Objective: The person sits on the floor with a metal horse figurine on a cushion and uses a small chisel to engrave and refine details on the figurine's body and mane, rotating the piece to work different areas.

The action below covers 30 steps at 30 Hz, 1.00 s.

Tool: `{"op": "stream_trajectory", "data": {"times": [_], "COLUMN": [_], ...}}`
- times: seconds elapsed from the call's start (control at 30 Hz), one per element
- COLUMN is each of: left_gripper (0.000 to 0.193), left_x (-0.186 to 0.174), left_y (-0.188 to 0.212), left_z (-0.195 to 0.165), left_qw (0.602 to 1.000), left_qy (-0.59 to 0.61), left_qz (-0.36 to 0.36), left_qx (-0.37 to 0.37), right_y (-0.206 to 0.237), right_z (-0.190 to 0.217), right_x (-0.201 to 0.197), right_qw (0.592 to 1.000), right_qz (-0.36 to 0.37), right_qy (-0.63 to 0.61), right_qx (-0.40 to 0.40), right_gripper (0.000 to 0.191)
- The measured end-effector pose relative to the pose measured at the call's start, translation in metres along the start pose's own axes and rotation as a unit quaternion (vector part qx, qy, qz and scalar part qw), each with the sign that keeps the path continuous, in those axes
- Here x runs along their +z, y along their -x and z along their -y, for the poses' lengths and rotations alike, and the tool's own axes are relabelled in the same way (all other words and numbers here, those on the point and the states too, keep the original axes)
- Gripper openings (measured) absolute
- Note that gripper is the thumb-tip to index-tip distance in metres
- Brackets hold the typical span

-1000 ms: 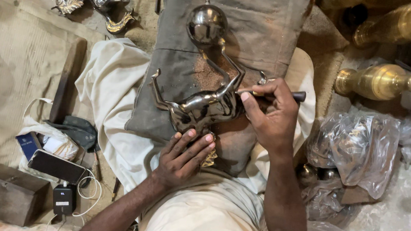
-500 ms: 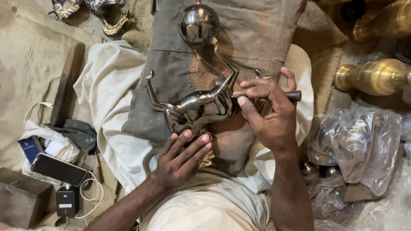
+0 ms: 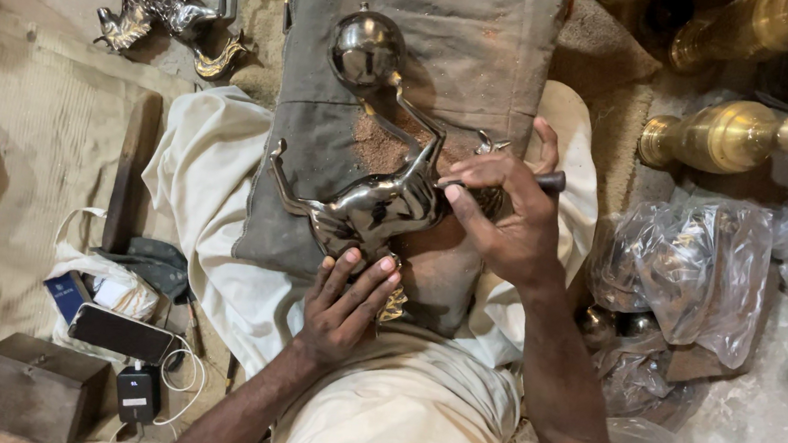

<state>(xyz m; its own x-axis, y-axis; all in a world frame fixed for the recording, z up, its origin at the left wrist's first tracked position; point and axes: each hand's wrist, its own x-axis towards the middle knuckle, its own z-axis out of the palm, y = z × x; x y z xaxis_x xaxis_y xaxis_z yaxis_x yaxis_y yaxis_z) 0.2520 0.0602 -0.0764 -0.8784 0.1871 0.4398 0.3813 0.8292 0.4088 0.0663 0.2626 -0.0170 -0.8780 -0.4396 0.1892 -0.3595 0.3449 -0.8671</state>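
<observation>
Lying on a grey cushion (image 3: 486, 67) across the lap: one shiny metal animal figure (image 3: 371, 212) (a ball at its far end). Left hand (image 3: 343, 303), fingers flat and spread, presses its lower edge. Right hand (image 3: 505, 218) grips a dark-handled tool (image 3: 538, 180), tip apparently on the figure's body.

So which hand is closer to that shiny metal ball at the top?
Right. The right hand works just below-right of the ball; the left hand sits lower, under the figurine.

phone (image 3: 120, 332) | grey box (image 3: 36, 386) | brass posts (image 3: 744, 136) | plastic bags (image 3: 688, 269) | second metal figure (image 3: 164, 7)
</observation>
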Motion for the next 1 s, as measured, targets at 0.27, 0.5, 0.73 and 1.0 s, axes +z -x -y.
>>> {"op": "stream_trajectory", "data": {"times": [0.27,0.5,0.73,1.0], "left_gripper": [0.031,0.034,0.039,0.041], "left_x": [-0.012,-0.028,-0.043,-0.060], "left_y": [-0.008,-0.021,-0.034,-0.055], "left_z": [-0.012,-0.026,-0.037,-0.053], "left_qw": [0.999,0.994,0.987,0.978], "left_qy": [0.033,0.088,0.114,0.124], "left_qz": [-0.011,-0.027,-0.038,-0.067], "left_qx": [-0.020,-0.065,-0.108,-0.153], "right_y": [0.004,0.000,0.000,0.000], "right_z": [0.016,0.033,0.053,0.064], "right_x": [-0.007,-0.012,-0.014,-0.020], "right_qw": [0.999,0.999,0.997,0.996], "right_qz": [-0.012,-0.023,-0.045,-0.051], "right_qy": [-0.001,0.000,-0.018,-0.017], "right_qx": [-0.041,-0.047,-0.053,-0.077], "right_gripper": [0.020,0.024,0.027,0.028]}}
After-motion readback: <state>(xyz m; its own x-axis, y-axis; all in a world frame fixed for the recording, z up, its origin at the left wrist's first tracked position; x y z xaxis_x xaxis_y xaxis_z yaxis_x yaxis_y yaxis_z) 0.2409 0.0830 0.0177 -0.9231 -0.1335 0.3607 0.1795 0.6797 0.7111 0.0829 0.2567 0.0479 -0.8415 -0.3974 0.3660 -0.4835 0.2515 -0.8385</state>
